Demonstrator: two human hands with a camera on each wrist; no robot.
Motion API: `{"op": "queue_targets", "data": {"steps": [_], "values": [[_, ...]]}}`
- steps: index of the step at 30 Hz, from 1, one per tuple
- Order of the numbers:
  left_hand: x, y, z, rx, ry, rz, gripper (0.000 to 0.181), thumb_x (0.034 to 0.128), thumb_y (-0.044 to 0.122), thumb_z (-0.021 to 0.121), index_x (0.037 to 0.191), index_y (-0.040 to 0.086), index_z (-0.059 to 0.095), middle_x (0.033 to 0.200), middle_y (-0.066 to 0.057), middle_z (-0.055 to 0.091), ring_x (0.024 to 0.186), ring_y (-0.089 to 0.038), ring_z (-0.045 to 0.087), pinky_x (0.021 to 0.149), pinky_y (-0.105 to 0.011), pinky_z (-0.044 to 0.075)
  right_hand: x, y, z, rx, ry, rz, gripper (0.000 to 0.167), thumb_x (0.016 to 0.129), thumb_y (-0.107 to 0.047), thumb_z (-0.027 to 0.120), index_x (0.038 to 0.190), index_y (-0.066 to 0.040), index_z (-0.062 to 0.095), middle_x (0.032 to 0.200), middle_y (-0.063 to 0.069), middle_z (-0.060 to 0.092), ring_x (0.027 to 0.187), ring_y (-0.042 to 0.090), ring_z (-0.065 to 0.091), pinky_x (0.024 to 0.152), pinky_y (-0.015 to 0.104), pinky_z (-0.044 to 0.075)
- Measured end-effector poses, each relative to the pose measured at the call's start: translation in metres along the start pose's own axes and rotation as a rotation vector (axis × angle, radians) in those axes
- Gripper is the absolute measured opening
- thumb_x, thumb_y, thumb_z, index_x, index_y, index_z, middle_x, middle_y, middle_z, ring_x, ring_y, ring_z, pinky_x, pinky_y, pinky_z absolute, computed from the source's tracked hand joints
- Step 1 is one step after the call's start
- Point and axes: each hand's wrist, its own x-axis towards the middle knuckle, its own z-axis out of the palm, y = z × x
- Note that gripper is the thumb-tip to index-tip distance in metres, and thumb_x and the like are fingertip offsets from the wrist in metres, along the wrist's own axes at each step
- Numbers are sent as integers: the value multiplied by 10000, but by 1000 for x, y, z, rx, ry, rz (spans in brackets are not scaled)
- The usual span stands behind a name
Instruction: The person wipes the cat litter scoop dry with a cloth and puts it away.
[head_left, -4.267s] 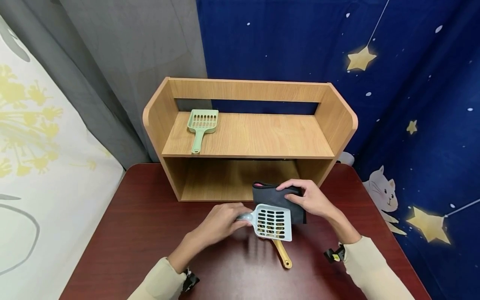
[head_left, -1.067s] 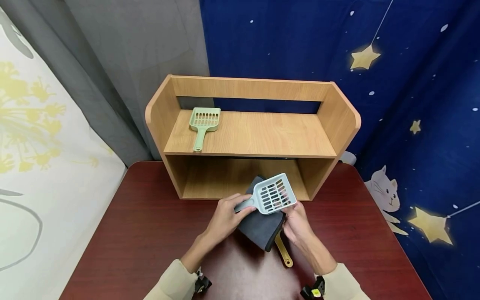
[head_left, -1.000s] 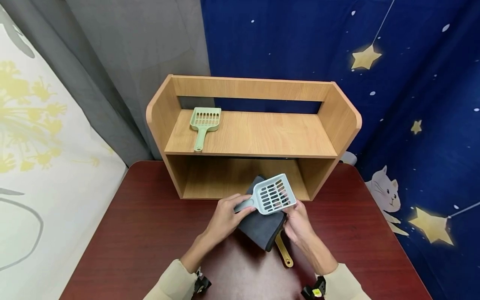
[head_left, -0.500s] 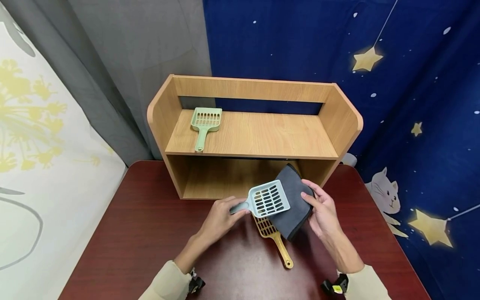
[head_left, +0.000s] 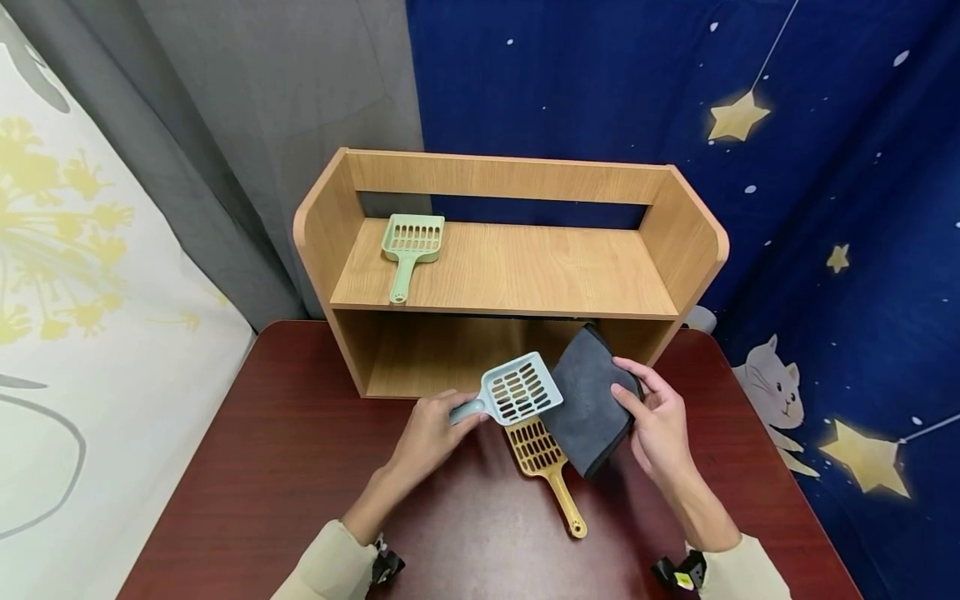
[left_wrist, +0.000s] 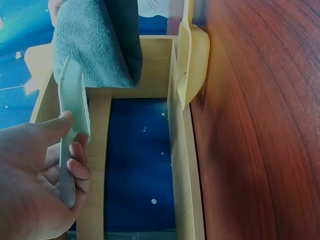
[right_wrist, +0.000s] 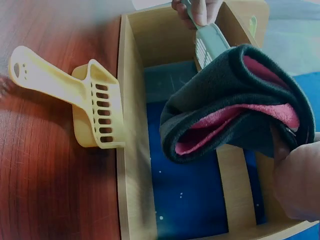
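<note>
My left hand (head_left: 432, 435) grips the handle of a pale blue slotted scoop (head_left: 521, 388), held above the table with its head toward the right. A folded dark grey cloth (head_left: 592, 400) is pinched at its right edge by my right hand (head_left: 662, 427). In the right wrist view the cloth (right_wrist: 220, 110) shows pink inside its folds. Below the blue scoop and the cloth, a yellow slotted scoop (head_left: 536, 448) lies on the table, handle toward the front. The left wrist view shows my fingers curled round the blue handle (left_wrist: 67, 175).
Behind my hands stands a two-level wooden shelf (head_left: 510, 267) on the dark red table (head_left: 300, 467). On its upper level, at the left, lies a green slotted scoop (head_left: 412, 237). Grey and blue starry curtains (head_left: 570, 75) hang behind.
Both hands have separated: the cloth went right with my right hand, the blue scoop slightly left with my left. More of the yellow scoop shows. Earlier, the cloth lay against the blue scoop.
</note>
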Motion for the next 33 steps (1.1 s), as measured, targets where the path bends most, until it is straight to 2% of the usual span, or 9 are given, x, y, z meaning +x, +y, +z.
{"op": "queue_targets", "data": {"steps": [4,7,10,13,17,23,25,31,33], "values": [[2,1,-1,19,19,-50,317,877,158,878,1129,-18,801,968,-93,780,759,-138,662,671,-281,540,-6,4,9,-84,24,-123,355,961,140,670,1311,176,624,1193,84,726,1020,138,712,783,260,608],[3,2,1,34,35,-60,319,879,172,877,1126,-16,804,980,-109,784,760,-152,669,678,-303,548,-12,9,17,-163,19,-190,301,945,159,675,1244,187,659,1174,67,748,1046,116,702,806,230,594],[5,4,4,27,49,-56,316,880,171,874,1121,-20,803,997,-126,788,796,-178,700,702,-346,571,-19,16,27,-251,0,-219,277,933,159,689,1209,153,699,1158,72,761,1038,96,712,802,221,591],[6,7,9,18,64,-57,314,882,167,871,1117,-30,801,1013,-146,792,842,-215,733,724,-391,586,-27,26,40,-311,-36,-227,270,922,150,708,1188,108,730,1167,154,749,994,101,725,776,238,602],[8,12,16,18,82,-67,308,894,162,859,1118,-40,797,1015,-164,793,857,-240,746,727,-413,585,-39,41,59,-316,-112,-227,265,921,134,722,1177,70,744,1183,249,712,979,110,716,760,261,611],[9,14,19,13,81,-72,303,914,156,839,1132,-47,790,1019,-166,792,866,-238,745,734,-410,586,-44,54,68,-353,-203,-292,262,920,122,732,1167,39,756,1134,226,721,1015,129,693,804,232,595],[8,14,18,9,81,-72,306,916,156,836,1135,-51,787,1017,-169,791,862,-240,744,733,-414,589,-42,52,66,-361,-177,-290,266,916,125,734,1166,40,759,1143,228,729,998,126,706,790,242,602],[3,13,15,11,79,-61,307,911,162,834,1135,-42,790,1012,-156,791,854,-242,740,743,-428,587,-23,38,49,-370,25,-311,289,906,134,743,1177,35,770,1159,246,740,930,67,723,751,207,593],[1,12,14,12,81,-56,302,906,156,838,1129,-41,791,1006,-152,791,845,-239,737,737,-425,586,-16,33,44,-378,60,-324,286,911,133,739,1181,42,767,1154,258,737,952,60,713,773,184,581]]}}
